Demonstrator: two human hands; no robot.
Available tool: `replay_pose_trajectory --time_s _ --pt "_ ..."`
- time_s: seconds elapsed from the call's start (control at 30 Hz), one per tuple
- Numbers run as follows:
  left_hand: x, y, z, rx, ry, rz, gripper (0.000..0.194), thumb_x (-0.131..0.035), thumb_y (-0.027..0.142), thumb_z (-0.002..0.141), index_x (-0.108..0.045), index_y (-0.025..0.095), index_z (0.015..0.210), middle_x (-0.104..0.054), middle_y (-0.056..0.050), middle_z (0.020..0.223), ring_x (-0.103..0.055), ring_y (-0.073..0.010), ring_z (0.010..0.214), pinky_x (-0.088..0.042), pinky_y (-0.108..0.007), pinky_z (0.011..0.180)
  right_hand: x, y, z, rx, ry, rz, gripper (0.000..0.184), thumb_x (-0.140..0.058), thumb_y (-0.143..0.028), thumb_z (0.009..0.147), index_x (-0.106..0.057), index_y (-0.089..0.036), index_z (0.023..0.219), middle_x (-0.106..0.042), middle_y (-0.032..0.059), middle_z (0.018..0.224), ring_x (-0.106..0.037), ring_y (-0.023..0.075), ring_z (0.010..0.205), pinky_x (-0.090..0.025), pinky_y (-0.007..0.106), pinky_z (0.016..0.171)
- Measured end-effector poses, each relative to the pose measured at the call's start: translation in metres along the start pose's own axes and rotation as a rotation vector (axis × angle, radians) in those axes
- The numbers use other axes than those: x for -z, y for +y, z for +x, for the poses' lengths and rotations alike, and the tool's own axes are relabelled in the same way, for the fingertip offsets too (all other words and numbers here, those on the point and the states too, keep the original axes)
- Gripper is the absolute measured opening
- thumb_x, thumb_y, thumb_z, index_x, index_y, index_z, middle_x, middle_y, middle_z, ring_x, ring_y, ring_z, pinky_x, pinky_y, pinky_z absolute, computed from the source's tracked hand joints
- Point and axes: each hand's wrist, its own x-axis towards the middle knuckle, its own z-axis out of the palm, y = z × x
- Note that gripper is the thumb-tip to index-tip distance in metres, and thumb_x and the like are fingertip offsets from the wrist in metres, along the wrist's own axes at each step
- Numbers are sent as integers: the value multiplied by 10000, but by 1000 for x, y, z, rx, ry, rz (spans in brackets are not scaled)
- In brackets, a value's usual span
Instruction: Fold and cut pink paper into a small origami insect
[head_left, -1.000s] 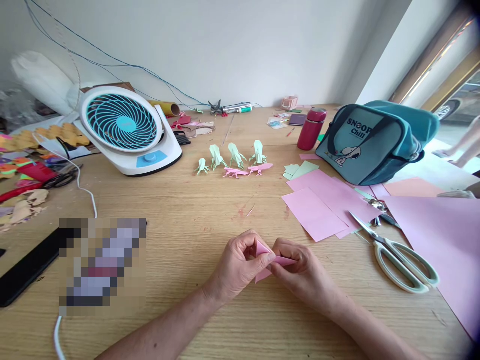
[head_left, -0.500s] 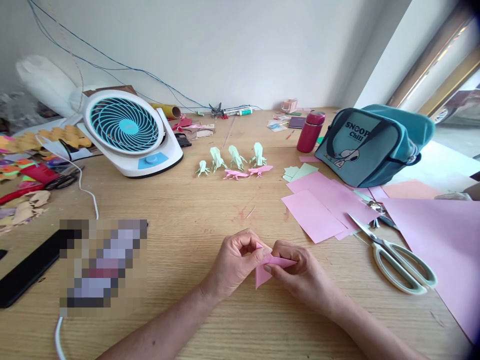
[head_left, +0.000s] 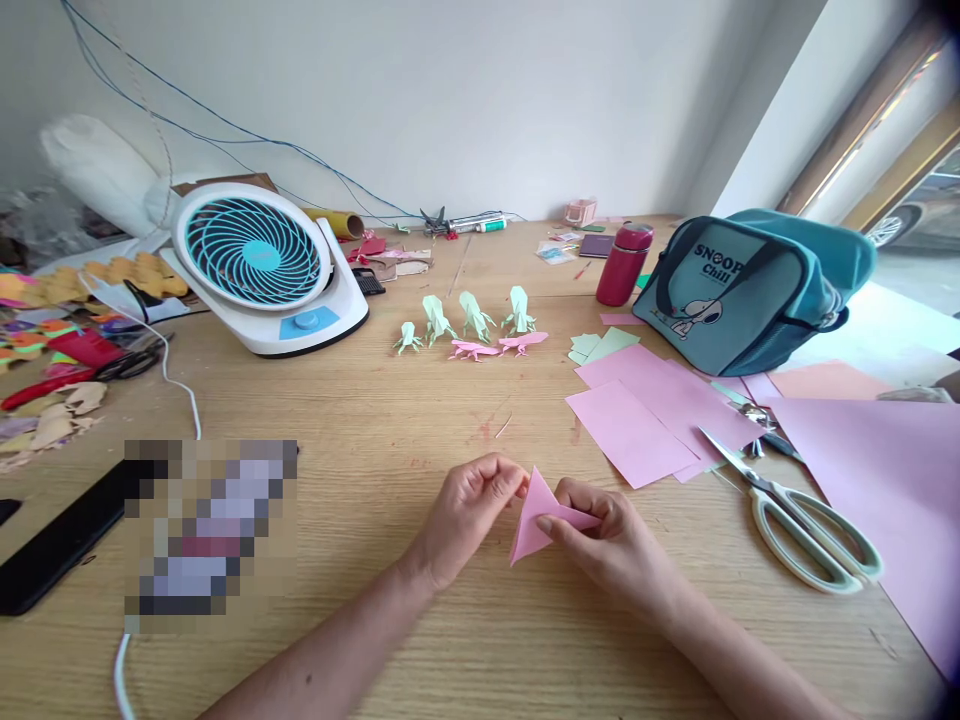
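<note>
A small piece of folded pink paper point(head_left: 534, 518), with pointed triangular flaps, is held just above the table in front of me. My right hand point(head_left: 604, 530) pinches it from the right, thumb on the near face and curled fingers behind. At the paper's upper left edge, my left hand point(head_left: 476, 510) is closed, with its fingertips against the edge and partly hidden by it. Beyond my hands stand several pale green origami insects point(head_left: 474, 316). Two pink origami insects point(head_left: 523, 343) lie just in front of them.
To the right lie pink paper sheets point(head_left: 626, 430) and scissors point(head_left: 799, 520). A red flask point(head_left: 624, 268) and a teal bag point(head_left: 727, 300) stand behind them. A white fan point(head_left: 307, 320), a black object point(head_left: 67, 535), a blurred-out patch and a white cable point(head_left: 180, 390) occupy the left.
My left thumb has come off the paper's front and moved slightly left to its edge. The paper's upright triangular flap now shows more fully. My right hand keeps its pinch.
</note>
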Motion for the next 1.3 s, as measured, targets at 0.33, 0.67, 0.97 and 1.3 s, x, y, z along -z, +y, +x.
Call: replay_pose_trajectory --time_s 0.33,0.67,0.97,1.3 --pt "-8 -12 -5 -54 -70 305 269 -617 355 883 -590 147 715 -553 11 670 -484 -113 624 -388 -225 584 6 0 5 -50 71 239 414 -725 -560 753 -575 -180 684 -525 -26 639 -430 113 582 -343 241 546" --pt "-5 -5 -7 -209 -199 641 245 -558 175 871 -418 187 671 -479 39 682 -444 -109 640 -328 -234 605 7 7 9 -71 9 320 363 -789 -462 725 -586 -164 687 -549 -21 641 -461 113 609 -357 244 573" --pt "-4 -3 -6 -130 -180 465 169 -518 200 903 -477 184 740 -464 45 692 -429 -101 651 -333 -224 611 12 -1 3 -84 53 252 430 -686 -550 802 -525 -179 655 -461 -43 568 -378 93 528 -271 239 503" --pt "6 -5 5 47 -63 -46 279 -631 378 862 -566 149 718 -458 40 651 -371 -92 618 -304 -220 591 15 -3 5 -38 156 201 453 -665 -555 816 -562 -168 604 -447 -32 582 -355 98 549 -268 248 513"
